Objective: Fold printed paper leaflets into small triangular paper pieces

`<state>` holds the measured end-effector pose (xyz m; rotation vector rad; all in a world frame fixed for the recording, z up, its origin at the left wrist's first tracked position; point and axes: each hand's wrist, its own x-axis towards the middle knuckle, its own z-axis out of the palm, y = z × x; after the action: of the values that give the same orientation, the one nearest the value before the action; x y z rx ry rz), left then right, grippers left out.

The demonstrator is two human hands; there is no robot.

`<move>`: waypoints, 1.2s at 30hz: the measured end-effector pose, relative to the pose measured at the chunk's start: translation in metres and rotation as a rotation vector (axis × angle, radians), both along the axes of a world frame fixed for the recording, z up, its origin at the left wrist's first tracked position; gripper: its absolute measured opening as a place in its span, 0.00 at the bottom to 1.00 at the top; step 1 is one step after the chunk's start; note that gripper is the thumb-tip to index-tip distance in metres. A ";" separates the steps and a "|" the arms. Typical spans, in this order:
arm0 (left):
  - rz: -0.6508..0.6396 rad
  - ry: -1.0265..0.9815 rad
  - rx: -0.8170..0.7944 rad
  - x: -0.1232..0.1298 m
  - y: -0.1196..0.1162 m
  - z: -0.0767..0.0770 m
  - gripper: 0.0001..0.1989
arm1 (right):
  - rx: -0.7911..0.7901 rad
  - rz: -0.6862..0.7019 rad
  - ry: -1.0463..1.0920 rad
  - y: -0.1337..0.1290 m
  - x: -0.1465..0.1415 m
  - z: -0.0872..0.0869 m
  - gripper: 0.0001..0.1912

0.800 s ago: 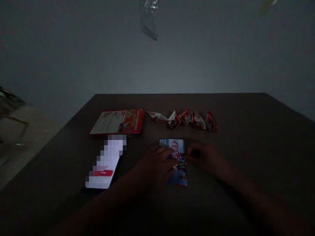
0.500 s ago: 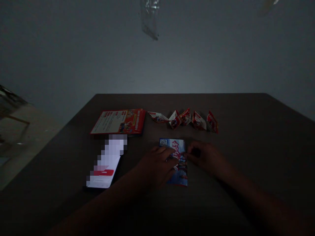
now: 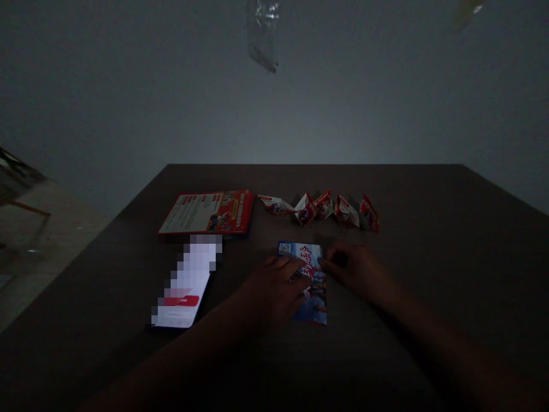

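A blue printed paper leaflet (image 3: 315, 312) with red lettering and a QR code lies on the table in front of me. My left hand (image 3: 274, 292) rests flat over its left half, fingers stretched out and slightly apart. At the leaflet's upper right edge, my right hand (image 3: 362, 272) has its thumb and forefinger closed in a pinch. The fingertips touch that edge, though dim light hides how much paper is between them. To the left, a phone (image 3: 189, 286) with a lit, partly pixelated screen lies on the table.
Behind the phone lies a red and white printed booklet or flat box (image 3: 206, 212). Several folded red and white paper pieces (image 3: 304, 209) form a row at the back of the dark table (image 3: 420, 200). A clear plastic bag (image 3: 262, 37) hangs against the grey wall (image 3: 364, 86).
My right hand has shifted slightly up along the leaflet's right edge. The left hand and the leaflet stay in place.
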<state>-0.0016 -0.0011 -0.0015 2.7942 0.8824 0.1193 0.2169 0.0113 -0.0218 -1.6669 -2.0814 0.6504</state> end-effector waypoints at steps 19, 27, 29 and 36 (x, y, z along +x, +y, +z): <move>0.003 -0.026 -0.004 0.000 0.000 -0.002 0.15 | 0.091 -0.131 -0.102 0.020 0.001 -0.008 0.06; 0.010 -0.018 -0.019 0.000 0.000 0.001 0.15 | 0.074 -0.085 -0.066 0.019 0.003 -0.006 0.07; 0.010 -0.035 -0.015 0.000 0.000 0.000 0.14 | 0.051 -0.067 -0.045 0.017 0.004 -0.004 0.08; 0.003 -0.039 -0.003 -0.002 0.000 -0.004 0.14 | -0.016 -0.029 0.008 0.011 0.006 0.001 0.07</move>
<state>-0.0034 -0.0008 -0.0053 2.7779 0.8775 0.1724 0.2229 0.0219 -0.0206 -1.6975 -2.0474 0.6652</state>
